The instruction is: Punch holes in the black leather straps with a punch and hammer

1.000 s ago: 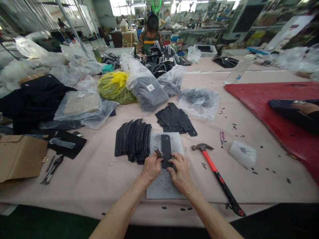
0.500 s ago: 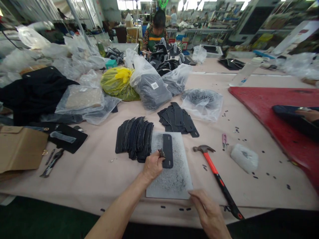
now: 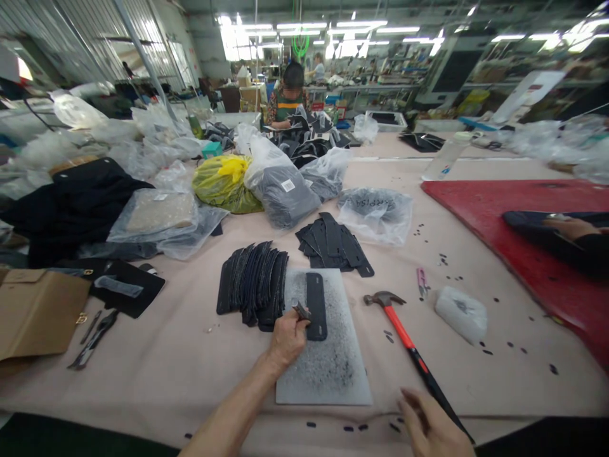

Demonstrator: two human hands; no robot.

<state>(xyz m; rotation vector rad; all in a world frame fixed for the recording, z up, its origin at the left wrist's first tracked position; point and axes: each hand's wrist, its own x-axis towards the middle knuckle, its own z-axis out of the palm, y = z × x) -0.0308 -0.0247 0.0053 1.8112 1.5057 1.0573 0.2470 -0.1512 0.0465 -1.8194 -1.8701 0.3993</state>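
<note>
My left hand (image 3: 287,339) is closed around a short metal punch (image 3: 301,311), whose lower end is hidden by the fingers. It sits at the left edge of a black strip-shaped piece (image 3: 316,301) with a slot at each end. That piece lies on a white, speckled board (image 3: 328,384). My right hand (image 3: 431,425) is empty, its fingers loosely apart, low in the view beside the handle of a claw hammer (image 3: 402,330). The hammer lies on the table, head away from me. Left of the board leans a row of similar black pieces (image 3: 254,282).
Behind the board is a fanned pile of black pieces (image 3: 333,244). Pink snips (image 3: 422,282) and a plastic-wrapped bundle (image 3: 460,314) lie to the right, with small black offcuts scattered around. A co-worker's hand (image 3: 568,225) shows over a red mat (image 3: 476,206).
My right hand has left the board's near right corner and moved right, towards the hammer handle. My left hand keeps the punch by the black piece. The camera has tilted up slightly.
</note>
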